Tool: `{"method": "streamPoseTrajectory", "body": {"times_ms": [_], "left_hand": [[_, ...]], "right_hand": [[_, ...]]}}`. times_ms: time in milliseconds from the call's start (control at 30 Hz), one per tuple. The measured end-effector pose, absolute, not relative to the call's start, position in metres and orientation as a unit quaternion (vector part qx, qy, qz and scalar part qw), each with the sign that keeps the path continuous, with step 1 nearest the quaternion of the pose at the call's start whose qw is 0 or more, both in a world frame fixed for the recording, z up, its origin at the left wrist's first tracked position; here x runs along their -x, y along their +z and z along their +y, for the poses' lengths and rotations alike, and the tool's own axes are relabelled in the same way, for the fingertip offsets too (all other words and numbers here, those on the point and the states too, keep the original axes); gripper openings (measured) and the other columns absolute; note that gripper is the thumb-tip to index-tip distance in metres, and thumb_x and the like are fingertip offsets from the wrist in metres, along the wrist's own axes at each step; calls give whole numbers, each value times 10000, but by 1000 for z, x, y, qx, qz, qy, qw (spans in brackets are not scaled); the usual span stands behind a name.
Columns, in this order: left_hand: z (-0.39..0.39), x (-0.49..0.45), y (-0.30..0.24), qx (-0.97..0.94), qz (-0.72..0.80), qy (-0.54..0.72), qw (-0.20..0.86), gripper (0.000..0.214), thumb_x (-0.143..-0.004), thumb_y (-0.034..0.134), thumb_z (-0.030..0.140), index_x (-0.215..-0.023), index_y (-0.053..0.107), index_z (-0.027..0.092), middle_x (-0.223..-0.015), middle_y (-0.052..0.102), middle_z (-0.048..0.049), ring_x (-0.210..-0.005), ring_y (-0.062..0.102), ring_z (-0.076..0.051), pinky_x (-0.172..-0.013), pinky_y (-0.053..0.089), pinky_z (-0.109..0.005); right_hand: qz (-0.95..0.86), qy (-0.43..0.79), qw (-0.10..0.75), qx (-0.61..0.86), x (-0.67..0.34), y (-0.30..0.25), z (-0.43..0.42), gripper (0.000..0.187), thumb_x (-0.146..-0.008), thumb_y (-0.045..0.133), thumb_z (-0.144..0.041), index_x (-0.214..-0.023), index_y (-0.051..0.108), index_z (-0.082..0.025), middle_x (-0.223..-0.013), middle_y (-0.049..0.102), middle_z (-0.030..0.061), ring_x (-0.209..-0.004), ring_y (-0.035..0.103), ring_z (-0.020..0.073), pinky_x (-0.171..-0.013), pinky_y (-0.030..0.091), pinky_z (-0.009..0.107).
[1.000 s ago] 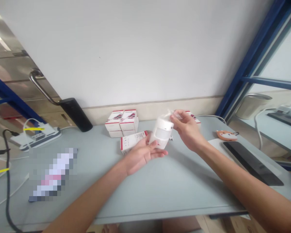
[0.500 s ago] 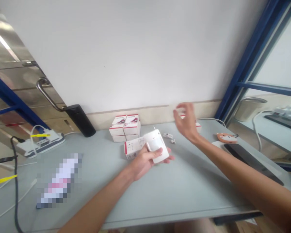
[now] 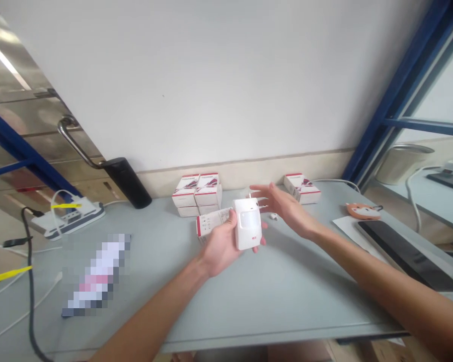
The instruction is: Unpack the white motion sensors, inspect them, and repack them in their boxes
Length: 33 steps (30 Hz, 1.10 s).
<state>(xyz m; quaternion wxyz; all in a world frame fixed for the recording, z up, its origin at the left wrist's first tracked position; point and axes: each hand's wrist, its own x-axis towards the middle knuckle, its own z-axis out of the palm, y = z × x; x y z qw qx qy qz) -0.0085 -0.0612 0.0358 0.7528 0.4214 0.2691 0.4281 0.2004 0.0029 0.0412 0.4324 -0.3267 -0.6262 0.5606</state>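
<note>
My left hand [image 3: 219,246] grips a white motion-sensor device [image 3: 247,222] upright above the grey table [image 3: 249,296], its lens window facing me. My right hand [image 3: 283,206] hovers just right of the device with fingers stretched out and nothing in them. A small white part [image 3: 274,216] lies on the table under that hand. Behind my left hand lies a white and red box [image 3: 211,221] on its side.
Stacked white and red boxes [image 3: 197,193] stand by the wall, another box [image 3: 301,187] at the right. A dark tablet [image 3: 403,254] on paper and an orange fox-shaped item [image 3: 362,211] lie at right. A power strip [image 3: 70,217] with cables and a black cylinder [image 3: 126,182] are at left.
My right hand let go of a clear wrapper, rose, then came down beside the device with open fingers. My left hand turned the device upright with its front facing me.
</note>
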Motion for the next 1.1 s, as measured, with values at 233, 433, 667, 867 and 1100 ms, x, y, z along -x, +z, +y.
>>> {"method": "streamPoseTrajectory", "body": {"times_ms": [233, 433, 667, 867, 1100], "left_hand": [[-63, 3, 27, -451, 252, 383, 766, 506, -1067, 420, 527, -1413, 599, 203, -1389, 649, -212, -950, 724, -297, -753, 478, -373], [-65, -4, 28, -455, 275, 360, 766, 579, -1065, 358, 577, -1395, 588, 161, -1170, 719, -213, -861, 716, -284, -674, 491, -350], [-58, -1, 31, -461, 309, 335, 762, 638, -1046, 298, 646, -1244, 624, 134, -862, 684, -123, -610, 637, -213, -510, 399, -292], [-52, 6, 25, -471, 305, 248, 790, 703, -1027, 251, 703, -1106, 639, 122, -840, 670, -124, -594, 643, -209, -538, 371, -299], [-39, 15, 19, -482, 305, 190, 799, 711, -1027, 244, 703, -1098, 641, 118, -816, 673, -127, -603, 629, -214, -606, 386, -323]], "right_hand": [[-571, 616, 457, 292, -195, 37, -19, 496, -1003, 531, -664, -1216, 738, -266, -1113, 703, 68, -775, 615, 197, -617, 459, 330], [-572, 624, 426, 320, -199, 41, -18, 442, -963, 622, -654, -957, 727, -225, -680, 663, -18, -520, 508, 139, -876, 498, 428], [-514, 617, 472, 364, -201, 33, -4, 463, -857, 731, -683, -800, 673, -227, -857, 651, 18, -864, 584, 202, -935, 450, 376], [-426, 568, 632, 311, -238, 50, 25, 413, -830, 817, -601, -809, 587, -259, -933, 611, 10, -844, 565, 173, -749, 486, 288], [-393, 556, 651, 335, -284, 53, 56, 452, -903, 753, -609, -761, 510, -256, -822, 579, -7, -650, 518, 131, -563, 465, 277]]}}
